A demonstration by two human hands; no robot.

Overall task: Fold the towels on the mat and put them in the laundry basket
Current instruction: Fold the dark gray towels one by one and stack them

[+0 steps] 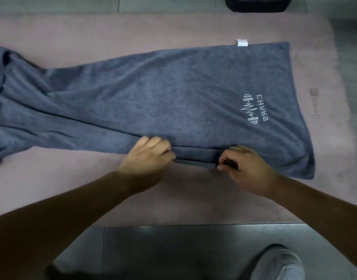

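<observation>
A long blue-grey towel [153, 93] lies across the pink mat [173, 197], flat at its right end and bunched at the left. It bears a white embroidered logo [254, 109] and a white tag [242, 42] on its far edge. My left hand [151, 156] pinches the towel's near edge, fingers closed on the fabric. My right hand [242, 166] grips the same near edge a little to the right, where the hem is doubled over. No laundry basket can be made out for certain.
A dark object [258, 4] sits beyond the mat at the top, cut off by the frame. Grey floor tiles [173, 251] lie in front of the mat. A grey shoe [278, 263] shows at the bottom right.
</observation>
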